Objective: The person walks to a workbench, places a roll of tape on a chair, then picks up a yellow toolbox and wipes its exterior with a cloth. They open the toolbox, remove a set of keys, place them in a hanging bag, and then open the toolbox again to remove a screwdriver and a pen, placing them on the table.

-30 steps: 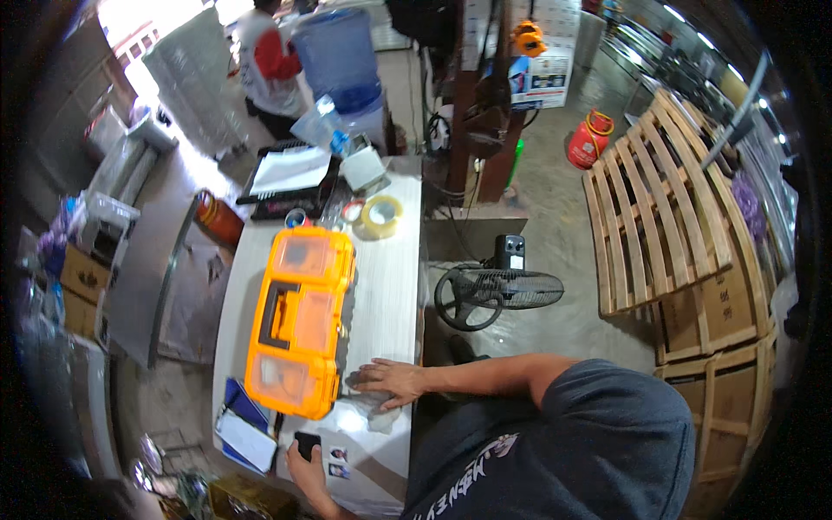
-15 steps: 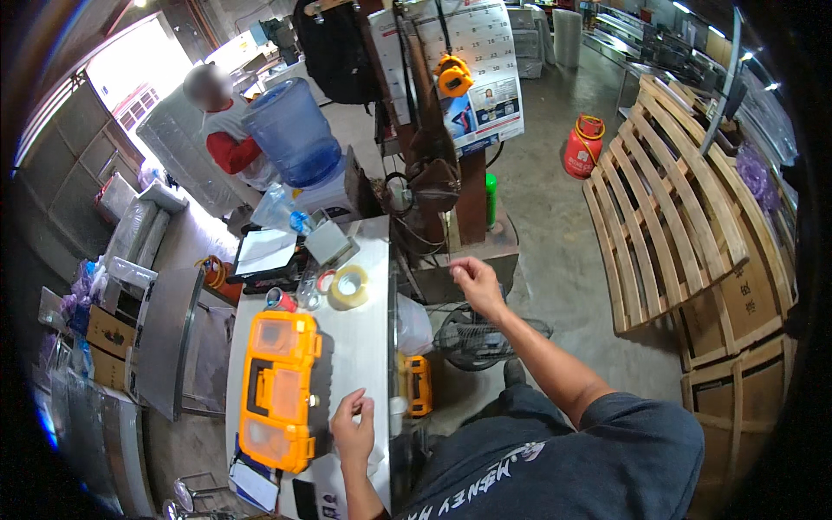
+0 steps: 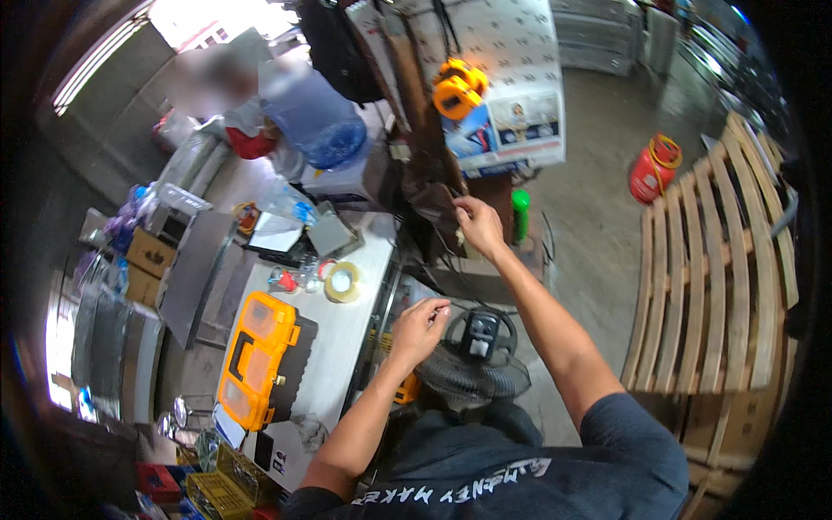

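Note:
My right hand [image 3: 479, 227] is raised at the post, its fingers pinched together at the edge of a dark brown hanging bag [image 3: 431, 196]. Whether they grip the bag or something small is hidden. My left hand [image 3: 420, 331] hovers between the table and a black fan [image 3: 472, 374], fingers curled toward the thumb; a small dark bit shows at the fingertips, too small to name. Above my right hand hang yellow tape measures [image 3: 458, 89] in front of a wall calendar [image 3: 511, 52]. A green bottle-like object [image 3: 520, 215] stands just right of that hand.
On the white table [image 3: 334, 351] are an orange toolbox [image 3: 257, 360], a clear tape roll [image 3: 343, 282] and a phone [image 3: 264, 451]. Beyond stand a blue water jug [image 3: 316, 117] and a blurred person. A red gas cylinder [image 3: 652, 172] and wooden pallet [image 3: 706, 286] are to the right.
My left hand has risen from beside the toolbox and moved right, over the fan. My right hand has moved up to the brown bag. The whole view has shifted and tilted.

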Action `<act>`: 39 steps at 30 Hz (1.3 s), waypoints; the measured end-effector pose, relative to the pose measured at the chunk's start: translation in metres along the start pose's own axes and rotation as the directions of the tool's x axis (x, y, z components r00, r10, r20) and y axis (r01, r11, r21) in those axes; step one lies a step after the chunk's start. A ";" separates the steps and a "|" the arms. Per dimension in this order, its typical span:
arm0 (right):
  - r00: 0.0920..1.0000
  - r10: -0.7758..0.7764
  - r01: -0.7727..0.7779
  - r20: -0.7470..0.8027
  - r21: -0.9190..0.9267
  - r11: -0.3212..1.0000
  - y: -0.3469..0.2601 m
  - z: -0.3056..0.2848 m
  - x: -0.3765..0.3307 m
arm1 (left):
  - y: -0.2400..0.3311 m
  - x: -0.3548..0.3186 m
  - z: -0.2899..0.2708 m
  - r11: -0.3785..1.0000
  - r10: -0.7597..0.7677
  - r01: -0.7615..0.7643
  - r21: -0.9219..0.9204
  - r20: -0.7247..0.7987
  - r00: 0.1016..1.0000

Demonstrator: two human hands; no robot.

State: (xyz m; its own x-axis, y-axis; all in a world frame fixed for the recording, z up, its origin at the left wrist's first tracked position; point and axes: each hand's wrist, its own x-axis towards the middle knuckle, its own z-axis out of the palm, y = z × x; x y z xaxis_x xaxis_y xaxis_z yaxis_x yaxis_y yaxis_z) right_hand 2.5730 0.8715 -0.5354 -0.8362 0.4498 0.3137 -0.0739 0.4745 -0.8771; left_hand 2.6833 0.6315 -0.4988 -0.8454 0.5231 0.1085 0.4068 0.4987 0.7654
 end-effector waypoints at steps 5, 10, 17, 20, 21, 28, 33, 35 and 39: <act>0.999 0.023 -0.016 0.046 -0.148 0.989 -0.004 0.017 0.004 | -0.038 0.085 0.011 1.000 -0.012 0.011 -0.004 -0.111 0.994; 0.994 -0.107 0.102 -0.022 -0.148 0.984 -0.006 0.029 0.006 | -0.066 0.154 0.024 0.999 -0.029 0.034 0.019 -0.237 0.971; 0.991 -0.022 0.005 -0.132 -0.129 0.992 -0.002 0.048 0.003 | -0.073 0.186 0.045 0.997 -0.015 0.031 0.073 -0.219 0.976; 0.996 -0.027 0.022 -0.080 -0.067 0.998 -0.003 0.050 0.003 | -0.078 0.187 0.057 0.993 -0.066 0.088 0.081 -0.242 0.968; 0.998 -0.006 0.003 -0.070 -0.051 0.999 -0.004 0.050 0.003 | -0.081 0.187 0.060 0.994 -0.046 0.073 0.083 -0.282 0.958; 0.934 -0.084 0.027 -0.348 -0.164 0.986 -0.012 0.057 -0.002 | -0.085 0.194 0.059 0.992 0.016 0.027 0.124 -0.332 0.943; 0.989 0.025 -0.040 -0.148 -0.097 0.995 -0.013 0.045 0.010 | -0.063 0.207 0.052 0.951 -0.259 0.194 -0.242 -0.276 0.926; 0.998 0.012 -0.019 -0.059 -0.128 0.992 -0.011 0.039 0.012 | -0.062 0.202 0.051 0.898 -0.318 0.215 -0.384 -0.230 0.920; 0.997 -0.038 0.026 -0.060 -0.199 0.980 -0.007 0.027 0.005 | -0.072 0.177 0.041 0.942 0.197 -0.108 0.318 -0.263 0.944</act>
State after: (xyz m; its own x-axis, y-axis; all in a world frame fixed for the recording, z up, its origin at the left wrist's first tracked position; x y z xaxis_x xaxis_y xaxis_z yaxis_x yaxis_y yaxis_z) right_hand 2.5550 0.8499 -0.5370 -0.7984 0.4762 0.3685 0.0142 0.6267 -0.7792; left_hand 2.5185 0.7171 -0.5605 -0.8094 0.4103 0.4201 0.5845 0.6330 0.5076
